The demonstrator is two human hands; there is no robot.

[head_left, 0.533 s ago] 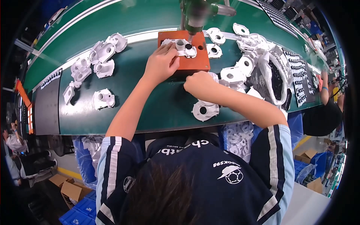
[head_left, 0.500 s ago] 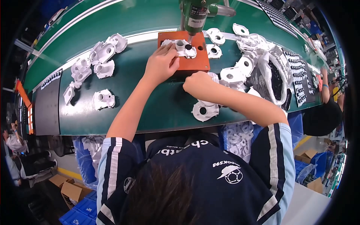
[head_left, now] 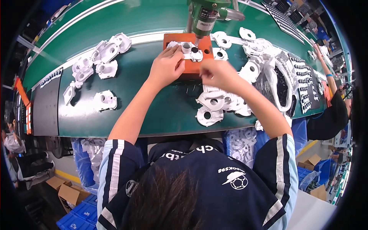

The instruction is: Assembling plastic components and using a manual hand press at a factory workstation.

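Note:
A white plastic housing with a round tube and a black disc lies on the orange fixture block. My left hand grips the housing's left end, its fingers bent over the edge. Above the black disc hangs the metal tip of a green press. My right hand is by the block's front right corner, fingers curled into a pinch and blurred by motion. What the pinch holds, if anything, is too small to make out. Several thin screws lie on the green table just in front of the block.
More white housings lie in a cluster on the left, one alone nearer me. Other housings heap up on the right beside a clear plastic bag of dark parts. Further right sits a sheet bearing rows of black pieces.
My right hand has risen from the table in front of the block, moving right and toward the fixture, uncovering the screws. My left hand stays on the housing.

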